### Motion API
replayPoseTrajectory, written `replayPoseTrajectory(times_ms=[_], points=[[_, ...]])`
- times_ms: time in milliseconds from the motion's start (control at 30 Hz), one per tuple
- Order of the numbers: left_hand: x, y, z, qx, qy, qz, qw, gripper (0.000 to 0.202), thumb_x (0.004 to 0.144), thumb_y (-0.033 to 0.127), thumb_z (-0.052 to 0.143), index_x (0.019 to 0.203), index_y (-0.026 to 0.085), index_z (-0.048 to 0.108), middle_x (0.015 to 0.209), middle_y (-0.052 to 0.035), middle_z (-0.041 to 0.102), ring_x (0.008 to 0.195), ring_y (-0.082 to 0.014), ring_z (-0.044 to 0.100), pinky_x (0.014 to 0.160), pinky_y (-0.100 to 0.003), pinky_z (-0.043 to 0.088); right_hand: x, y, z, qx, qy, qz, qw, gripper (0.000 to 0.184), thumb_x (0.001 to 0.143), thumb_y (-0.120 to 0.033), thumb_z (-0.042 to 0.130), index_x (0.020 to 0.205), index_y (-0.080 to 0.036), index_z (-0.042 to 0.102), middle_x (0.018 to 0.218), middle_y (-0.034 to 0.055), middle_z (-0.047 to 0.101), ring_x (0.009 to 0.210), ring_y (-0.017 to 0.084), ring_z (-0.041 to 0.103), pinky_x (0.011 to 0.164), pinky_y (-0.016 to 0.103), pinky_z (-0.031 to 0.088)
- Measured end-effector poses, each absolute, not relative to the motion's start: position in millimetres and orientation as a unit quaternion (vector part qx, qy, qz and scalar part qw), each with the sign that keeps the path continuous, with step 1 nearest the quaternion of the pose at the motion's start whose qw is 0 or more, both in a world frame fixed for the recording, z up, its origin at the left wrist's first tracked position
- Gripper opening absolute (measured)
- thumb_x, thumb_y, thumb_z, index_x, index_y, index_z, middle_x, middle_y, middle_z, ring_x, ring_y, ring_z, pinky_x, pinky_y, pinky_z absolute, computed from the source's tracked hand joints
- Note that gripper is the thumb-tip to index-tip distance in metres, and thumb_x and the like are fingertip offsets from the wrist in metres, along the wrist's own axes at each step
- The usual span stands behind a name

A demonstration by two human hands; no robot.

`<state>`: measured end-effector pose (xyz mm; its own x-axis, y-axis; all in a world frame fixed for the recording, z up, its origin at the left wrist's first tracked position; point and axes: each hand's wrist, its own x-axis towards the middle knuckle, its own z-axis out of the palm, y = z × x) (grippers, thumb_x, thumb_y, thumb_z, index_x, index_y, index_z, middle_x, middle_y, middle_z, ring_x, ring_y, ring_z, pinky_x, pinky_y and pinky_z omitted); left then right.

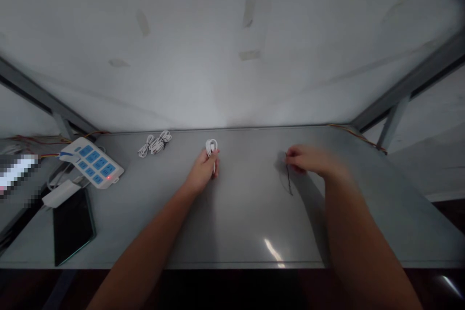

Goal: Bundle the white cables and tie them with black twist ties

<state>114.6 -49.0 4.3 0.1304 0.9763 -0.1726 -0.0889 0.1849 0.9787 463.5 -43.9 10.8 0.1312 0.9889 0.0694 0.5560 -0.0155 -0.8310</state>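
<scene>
While two tied cable bundles [155, 143] lie on the table [236, 223], the left hand [201, 172] grips an untied white coil [211, 147]; the right hand [308, 160] pinches, seemingly, a black tie [288, 181].

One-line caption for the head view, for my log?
Left hand grips a coiled white cable, right hand pinches a thin black wire, over a grey table with a power strip.

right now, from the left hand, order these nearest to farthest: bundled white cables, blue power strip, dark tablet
1. bundled white cables, just left of the left hand
2. blue power strip, further left
3. dark tablet, far left at the near edge
</scene>
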Motion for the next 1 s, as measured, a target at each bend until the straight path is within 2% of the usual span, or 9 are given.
replayPoseTrajectory(times_ms=[100, 167, 233, 333, 433, 600, 733, 800, 1000], points=[[117, -55, 4, 0.616, 0.529, 0.347, 0.468, 0.021, 0.096, 0.041, 0.060, 0.097, 0.020, 0.062, 0.070, 0.0022, 0.058, 0.050, -0.0123, 0.051, 0.052, -0.026, 0.039, 461, -49, 14, -0.680, -0.636, 0.264, 0.252, 0.042, 0.060, -0.018, 0.089, 0.046, -0.024, 0.050, 0.041, -0.0044, 0.043, 0.042, 0.013, 0.043, 0.051, 0.032, 0.033], [117, -59, 5, 0.707, 0.512, 0.306, 0.380, 0.015, 0.095, 0.034, 0.061, 0.099, 0.021, 0.067, 0.081, -0.0019, 0.067, 0.068, -0.0174, 0.062, 0.066, -0.029, 0.047, 438, -54, 22, -0.679, -0.652, 0.217, 0.258, 0.030, 0.067, -0.019, 0.085, 0.057, -0.023, 0.057, 0.054, 0.0001, 0.054, 0.052, 0.015, 0.051, 0.057, 0.033, 0.038], [117, -61, 7, 0.767, 0.470, 0.280, 0.335, 0.017, 0.094, 0.029, 0.061, 0.107, 0.022, 0.070, 0.098, -0.0047, 0.073, 0.089, -0.0214, 0.067, 0.081, -0.032, 0.049, 401, -63, 30, -0.625, -0.684, 0.203, 0.318, 0.020, 0.077, -0.028, 0.080, 0.093, -0.022, 0.070, 0.086, 0.0071, 0.069, 0.072, 0.020, 0.063, 0.067, 0.034, 0.047], [118, -64, 7, 0.794, 0.421, 0.275, 0.342, 0.021, 0.094, 0.029, 0.062, 0.113, 0.023, 0.069, 0.112, -0.0058, 0.074, 0.103, -0.0222, 0.068, 0.092, -0.034, 0.049, 343, -77, 32, -0.515, -0.707, 0.307, 0.375, 0.053, 0.086, -0.041, 0.072, 0.135, -0.025, 0.060, 0.126, 0.0130, 0.067, 0.092, 0.022, 0.069, 0.079, 0.037, 0.055], [121, -64, 3, 0.756, 0.445, 0.308, 0.370, 0.020, 0.092, 0.033, 0.067, 0.109, 0.023, 0.067, 0.107, -0.0047, 0.075, 0.095, -0.0206, 0.070, 0.085, -0.032, 0.051, 310, -80, 21, -0.501, -0.652, 0.398, 0.406, 0.047, 0.086, -0.044, 0.071, 0.127, -0.022, 0.068, 0.119, 0.0118, 0.073, 0.089, 0.021, 0.069, 0.079, 0.037, 0.056], [105, -44, -1, 0.706, 0.506, 0.350, 0.351, 0.042, 0.080, 0.027, 0.078, 0.117, 0.019, 0.060, 0.102, -0.0066, 0.071, 0.087, -0.0202, 0.067, 0.079, -0.033, 0.054, 325, -62, 8, -0.529, -0.523, 0.497, 0.447, 0.034, 0.074, -0.046, 0.082, 0.095, -0.019, 0.081, 0.076, 0.0048, 0.075, 0.069, 0.020, 0.069, 0.069, 0.035, 0.054], [55, -17, 6, 0.673, 0.671, 0.304, 0.065, 0.034, 0.084, 0.021, 0.067, 0.118, 0.017, 0.062, 0.122, -0.0145, 0.064, 0.124, -0.0323, 0.056, 0.109, -0.049, 0.041, 369, -43, 14, -0.597, -0.389, 0.400, 0.576, 0.028, 0.070, -0.040, 0.082, 0.090, -0.021, 0.078, 0.075, 0.0026, 0.074, 0.068, 0.019, 0.068, 0.068, 0.033, 0.054], [31, -10, 10, 0.575, 0.774, 0.263, -0.024, 0.038, 0.086, 0.029, 0.066, 0.120, 0.014, 0.060, 0.130, -0.0188, 0.059, 0.130, -0.0386, 0.050, 0.111, -0.054, 0.037, 392, -36, 14, -0.633, -0.335, 0.327, 0.617, 0.019, 0.069, -0.031, 0.080, 0.085, -0.021, 0.075, 0.076, 0.0027, 0.073, 0.070, 0.019, 0.068, 0.069, 0.034, 0.055], [21, -13, 6, 0.504, 0.835, 0.215, -0.052, 0.042, 0.090, 0.027, 0.058, 0.128, 0.010, 0.055, 0.145, -0.0249, 0.047, 0.135, -0.0447, 0.044, 0.105, -0.059, 0.041, 431, -30, 5, -0.755, -0.413, 0.158, 0.484, 0.015, 0.077, -0.025, 0.073, 0.091, -0.023, 0.068, 0.095, 0.0140, 0.072, 0.093, 0.033, 0.068, 0.088, 0.050, 0.052]])
